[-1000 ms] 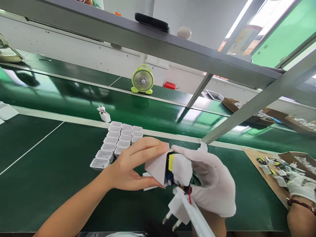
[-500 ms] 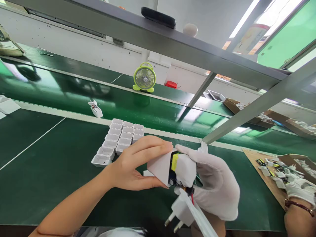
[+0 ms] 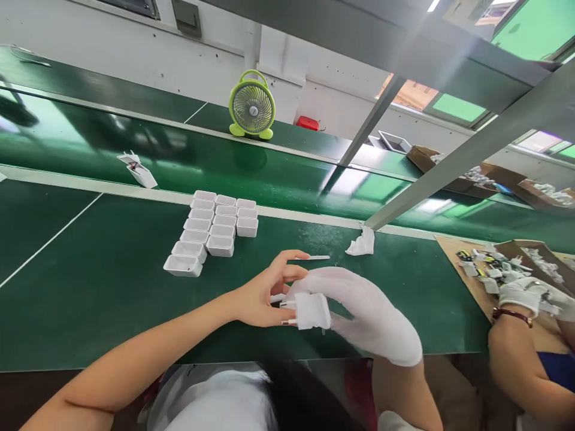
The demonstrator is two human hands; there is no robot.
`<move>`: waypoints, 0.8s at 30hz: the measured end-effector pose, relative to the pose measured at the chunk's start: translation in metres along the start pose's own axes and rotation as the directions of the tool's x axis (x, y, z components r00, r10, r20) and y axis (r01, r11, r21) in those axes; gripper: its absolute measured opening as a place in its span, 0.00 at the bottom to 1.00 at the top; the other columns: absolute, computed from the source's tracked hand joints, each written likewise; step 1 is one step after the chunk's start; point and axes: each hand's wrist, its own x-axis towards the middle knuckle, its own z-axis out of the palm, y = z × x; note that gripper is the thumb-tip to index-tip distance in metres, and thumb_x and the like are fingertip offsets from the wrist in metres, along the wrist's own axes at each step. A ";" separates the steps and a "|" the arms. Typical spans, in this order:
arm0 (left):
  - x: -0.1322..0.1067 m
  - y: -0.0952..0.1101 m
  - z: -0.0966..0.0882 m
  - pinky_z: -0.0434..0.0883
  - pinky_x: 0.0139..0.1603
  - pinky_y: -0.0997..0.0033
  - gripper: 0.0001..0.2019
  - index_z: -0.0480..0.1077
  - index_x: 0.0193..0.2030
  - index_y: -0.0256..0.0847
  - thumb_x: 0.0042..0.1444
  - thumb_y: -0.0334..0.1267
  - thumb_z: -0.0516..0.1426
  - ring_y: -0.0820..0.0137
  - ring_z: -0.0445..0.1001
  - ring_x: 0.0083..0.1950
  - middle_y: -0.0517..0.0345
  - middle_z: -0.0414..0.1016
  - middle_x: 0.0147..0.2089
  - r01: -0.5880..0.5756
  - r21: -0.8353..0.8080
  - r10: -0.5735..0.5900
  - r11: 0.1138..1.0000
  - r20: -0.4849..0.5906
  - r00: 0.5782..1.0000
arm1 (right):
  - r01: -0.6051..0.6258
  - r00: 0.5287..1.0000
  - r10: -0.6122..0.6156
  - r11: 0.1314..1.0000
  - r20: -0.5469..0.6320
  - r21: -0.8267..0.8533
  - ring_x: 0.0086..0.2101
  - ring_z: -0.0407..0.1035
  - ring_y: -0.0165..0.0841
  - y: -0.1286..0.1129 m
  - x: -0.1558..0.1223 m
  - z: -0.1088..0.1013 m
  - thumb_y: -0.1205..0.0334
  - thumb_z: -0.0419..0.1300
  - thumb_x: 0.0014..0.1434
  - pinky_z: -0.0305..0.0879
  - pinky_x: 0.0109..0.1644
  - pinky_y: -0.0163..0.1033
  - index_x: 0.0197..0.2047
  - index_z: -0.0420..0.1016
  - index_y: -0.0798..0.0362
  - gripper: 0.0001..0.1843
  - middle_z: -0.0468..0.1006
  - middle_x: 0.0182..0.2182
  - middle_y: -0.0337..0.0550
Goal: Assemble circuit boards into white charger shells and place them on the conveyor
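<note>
A white two-pin plug piece (image 3: 313, 312) is between my hands, low over the near side of the bench, its metal pins pointing left. My left hand (image 3: 263, 294), bare, curls its thumb and fingers around the pin side. My right hand (image 3: 371, 311), in a white glove, closes on the plug from above and the right, its fingertips close to my left fingers. My hands hide whatever lies behind the plug; the casing and circuit board seen earlier cannot be made out. A thin white strip (image 3: 317, 257) lies just beyond my fingers.
Several open white casings (image 3: 183, 266) stand in rows at centre left. Beyond them is an opened plug casing (image 3: 138, 170). A crumpled white cloth (image 3: 362, 242) lies by the metal post. At right, a co-worker's gloved hand (image 3: 521, 296) is beside a heap of parts (image 3: 489, 263).
My hands have drawn closer together and the plug has turned, pins now left. The yellow-taped part and casing are no longer visible. The view has tilted down.
</note>
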 end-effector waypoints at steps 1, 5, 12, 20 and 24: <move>-0.002 -0.004 -0.001 0.75 0.56 0.56 0.41 0.47 0.71 0.51 0.57 0.40 0.66 0.59 0.76 0.58 0.42 0.70 0.62 0.061 0.121 -0.062 0.991 0.006 0.998 | -0.020 1.000 0.019 0.999 -0.017 -0.029 0.47 0.76 0.42 0.005 -0.008 0.007 0.66 0.65 0.65 0.77 0.49 0.47 0.63 0.67 0.41 0.26 0.79 0.50 0.43; -0.017 -0.021 -0.016 0.65 0.66 0.43 0.42 0.61 0.68 0.44 0.48 0.49 0.71 0.45 0.66 0.68 0.40 0.66 0.67 0.246 0.715 -0.246 0.654 -0.106 0.964 | -0.279 0.955 0.266 0.956 -0.132 -0.092 0.38 0.74 0.42 0.018 -0.042 0.045 0.65 0.65 0.63 0.74 0.37 0.43 0.60 0.69 0.44 0.23 0.78 0.40 0.44; -0.036 -0.026 -0.026 0.66 0.66 0.41 0.26 0.62 0.68 0.34 0.63 0.36 0.57 0.47 0.67 0.67 0.36 0.67 0.67 0.412 0.880 -0.285 0.238 -0.342 0.896 | -0.544 0.792 0.543 0.835 -0.280 0.081 0.44 0.74 0.41 0.031 -0.064 0.132 0.71 0.66 0.60 0.74 0.48 0.45 0.64 0.66 0.47 0.32 0.77 0.45 0.45; -0.022 -0.012 0.021 0.67 0.70 0.45 0.28 0.58 0.72 0.41 0.71 0.53 0.47 0.54 0.64 0.71 0.46 0.65 0.71 0.444 0.653 -0.420 0.613 -0.206 0.884 | -0.480 0.772 0.540 0.841 -0.335 0.249 0.50 0.73 0.39 0.033 -0.069 0.142 0.66 0.64 0.65 0.72 0.54 0.43 0.64 0.66 0.45 0.26 0.76 0.52 0.45; -0.020 -0.029 0.030 0.72 0.65 0.51 0.20 0.69 0.65 0.51 0.74 0.42 0.45 0.58 0.66 0.70 0.51 0.62 0.72 0.280 0.562 -0.248 0.778 -0.136 0.959 | -0.475 0.761 0.551 0.833 -0.342 0.284 0.48 0.74 0.38 0.033 -0.070 0.144 0.60 0.64 0.68 0.73 0.53 0.44 0.64 0.65 0.44 0.23 0.77 0.52 0.43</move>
